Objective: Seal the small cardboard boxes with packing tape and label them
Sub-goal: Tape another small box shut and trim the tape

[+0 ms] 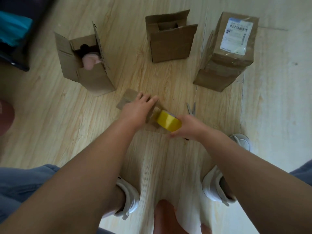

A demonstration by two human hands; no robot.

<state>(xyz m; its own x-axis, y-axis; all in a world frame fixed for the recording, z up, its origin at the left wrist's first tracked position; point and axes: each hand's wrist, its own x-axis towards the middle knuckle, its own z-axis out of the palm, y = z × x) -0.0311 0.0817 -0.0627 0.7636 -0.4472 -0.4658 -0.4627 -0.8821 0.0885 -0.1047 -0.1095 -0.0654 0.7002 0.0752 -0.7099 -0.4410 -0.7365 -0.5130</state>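
Past the shoes [128, 198], the left hand [138, 107] presses straight fingers [149, 98] on the box [128, 97] mid-floor, likely steadying it, while the right hand [189, 124] grips the tape [168, 123] against its near end.

Both your arms reach forward and down. Your left hand [139, 107] lies palm-down, fingers straight and spread; your right hand [189, 124] curls its fingers round the tape roll [168, 122].
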